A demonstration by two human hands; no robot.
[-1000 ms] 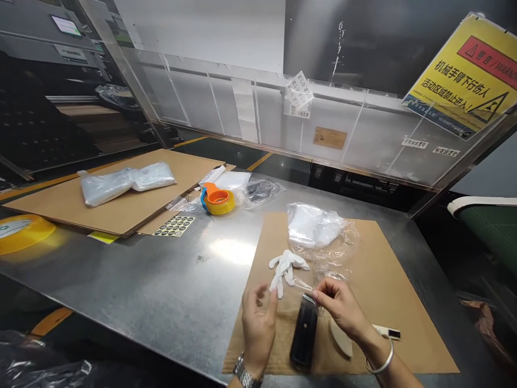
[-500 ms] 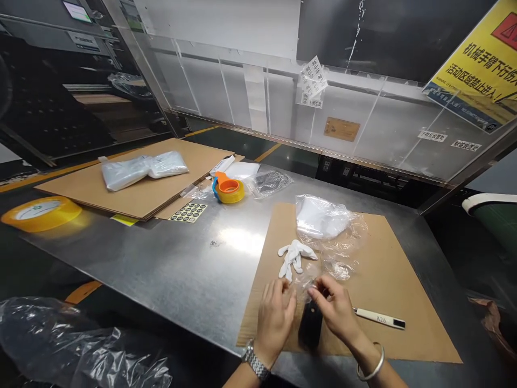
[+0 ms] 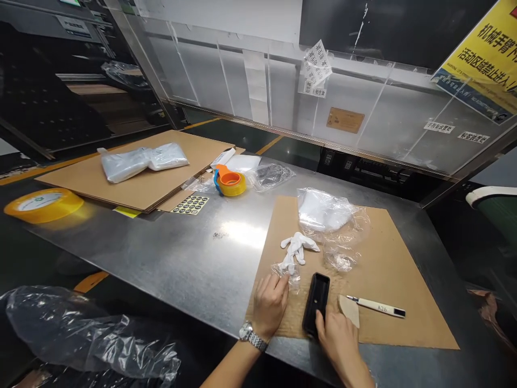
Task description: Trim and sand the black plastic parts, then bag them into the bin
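My left hand (image 3: 271,302) is closed, its curled fingertips on a crumpled piece of clear plastic film (image 3: 294,279). A long black open box (image 3: 317,302) lies on the cardboard sheet between my hands. My right hand (image 3: 338,337) has its thumb over the box's lower right edge, with the fingers beside its outer wall. Close to those fingers is a small beige piece (image 3: 349,311) whose kind I cannot make out. A white craft knife (image 3: 379,307) marked A26 points toward it. White gloves (image 3: 298,249) lie just beyond my left hand.
A cardboard sheet (image 3: 375,258) covers the right part of the metal table (image 3: 194,258). Clear bags (image 3: 323,210) sit on it. Farther left are a tape dispenser (image 3: 231,183), dotted stickers (image 3: 191,204), stacked cardboard (image 3: 133,191) with bagged packs, and a yellow tape roll (image 3: 44,205).
My hands have separated. The left has pulled clear film to the left, near the gloves; the right has moved down to the black box's side. The box now shows its open hollow.
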